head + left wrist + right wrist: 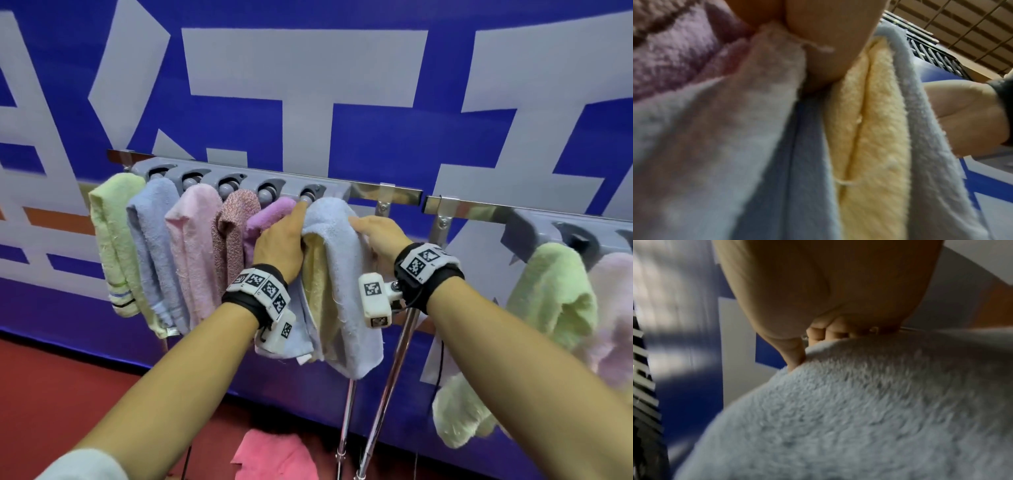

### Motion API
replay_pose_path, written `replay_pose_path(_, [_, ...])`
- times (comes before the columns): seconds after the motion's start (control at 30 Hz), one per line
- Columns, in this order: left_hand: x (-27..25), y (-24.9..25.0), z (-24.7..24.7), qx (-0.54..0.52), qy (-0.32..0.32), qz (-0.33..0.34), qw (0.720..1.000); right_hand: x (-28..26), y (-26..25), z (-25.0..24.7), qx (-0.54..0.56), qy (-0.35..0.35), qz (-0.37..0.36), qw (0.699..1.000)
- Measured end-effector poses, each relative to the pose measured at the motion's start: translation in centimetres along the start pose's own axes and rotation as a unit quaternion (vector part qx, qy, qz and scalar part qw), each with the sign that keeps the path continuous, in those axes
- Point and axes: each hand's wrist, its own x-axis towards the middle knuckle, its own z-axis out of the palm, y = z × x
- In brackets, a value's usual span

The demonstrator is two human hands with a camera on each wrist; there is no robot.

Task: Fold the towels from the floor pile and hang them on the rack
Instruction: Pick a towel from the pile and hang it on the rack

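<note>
A folded light-blue towel (339, 260) with a yellow inner side (317, 274) hangs at the fifth roller clip (308, 196) of the grey rack (239, 176). My left hand (281, 240) grips its left edge, index finger reaching up to the clip. In the left wrist view my thumb (828, 48) is tucked between the yellow layers (869, 129). My right hand (378, 234) curls over the towel's top right; the right wrist view shows its fingers (826, 334) bent onto the blue pile (859, 410). Green (113, 233), blue (154, 246), pink (191, 246), speckled (236, 233) and purple (263, 219) towels hang to the left.
A second rack (565, 233) at the right carries a green towel (548, 301) and a pale pink one (616, 301). Chrome stand legs (387, 377) run down below my hands. A pink towel (274, 455) lies on the red floor. A blue-and-grey banner (308, 85) backs everything.
</note>
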Motion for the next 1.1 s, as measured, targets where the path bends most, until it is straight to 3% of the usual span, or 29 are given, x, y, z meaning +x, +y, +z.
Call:
replay_pose_path(0.1, [-1.9,0.1,1.4,-0.094,-0.003,-0.032,0.995,-0.2,1.4,0.7,-0.132,0.039,-0.048,0.989])
replay_pose_path(0.2, [-3.7,-1.3,2.0,-0.140,0.042,-0.070,0.987,-0.8,1.9,0.7,-0.201,0.059,-0.096,0.973])
replay_pose_path(0.37, [-7.7,-3.8,3.2,-0.097,0.036,-0.021,0.994,-2.8,2.0,1.4,-0.147,0.043,-0.193,0.969])
replay_pose_path(0.5, [-10.7,-5.0,4.7,-0.037,-0.033,-0.006,0.999,-4.2,3.2,2.5,-0.227,-0.018,-0.233,0.945])
replay_pose_path(0.6, [-11.7,-4.9,4.4,0.018,-0.085,-0.014,0.996,-4.8,3.9,2.5,-0.261,-0.026,-0.239,0.935])
replay_pose_path(0.7, [-12.8,-5.0,3.9,0.016,-0.061,-0.001,0.998,-5.5,4.4,2.2,-0.290,-0.037,-0.214,0.932])
replay_pose_path(0.83, [-14.8,-6.2,3.8,0.079,0.042,0.093,0.992,-6.4,4.9,1.9,-0.325,-0.041,-0.198,0.924])
replay_pose_path(0.9, [-15.7,-5.7,3.9,0.137,0.038,0.177,0.974,-7.1,5.2,1.8,-0.318,-0.025,-0.216,0.923])
replay_pose_path(1.0, [-16.6,-4.7,4.6,0.228,-0.080,0.301,0.923,-8.3,5.7,2.1,-0.371,0.011,-0.290,0.882])
replay_pose_path(1.1, [-16.1,-5.3,5.5,0.302,-0.167,0.308,0.887,-9.8,5.5,2.6,-0.498,0.027,-0.383,0.778])
